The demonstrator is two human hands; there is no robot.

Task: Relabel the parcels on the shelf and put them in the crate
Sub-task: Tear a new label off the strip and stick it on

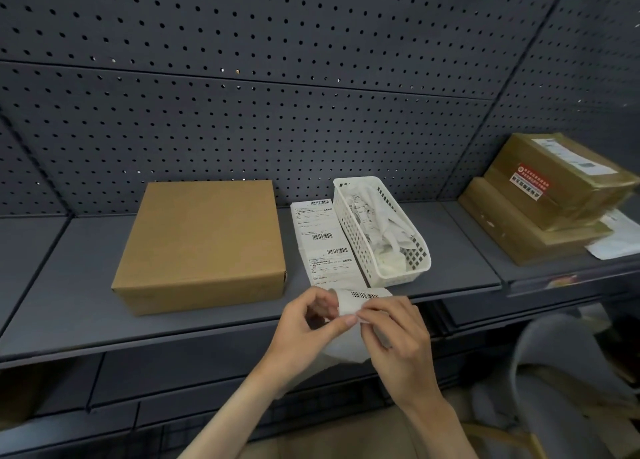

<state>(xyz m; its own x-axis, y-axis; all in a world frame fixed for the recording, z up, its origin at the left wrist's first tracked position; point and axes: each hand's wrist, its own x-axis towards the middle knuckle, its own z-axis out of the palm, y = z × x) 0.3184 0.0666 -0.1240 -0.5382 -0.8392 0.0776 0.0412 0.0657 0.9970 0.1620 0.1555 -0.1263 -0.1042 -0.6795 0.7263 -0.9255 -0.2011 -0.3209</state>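
Both hands' grip pinching label (360, 301) at shelf (69, 306) front edge, left hand (313, 323), right hand (394, 334)

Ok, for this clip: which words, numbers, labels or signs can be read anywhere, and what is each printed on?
No text can be quoted.
White label strip on the grey shelf: barcodes and small print, too small to read.
White label pinched by left hand and right hand: barcode only, digits blurred.
Red-and-white sticker on the taped brown parcel: blurred characters.
White label atop that parcel: blurred.
Plain brown cardboard box: none visible.
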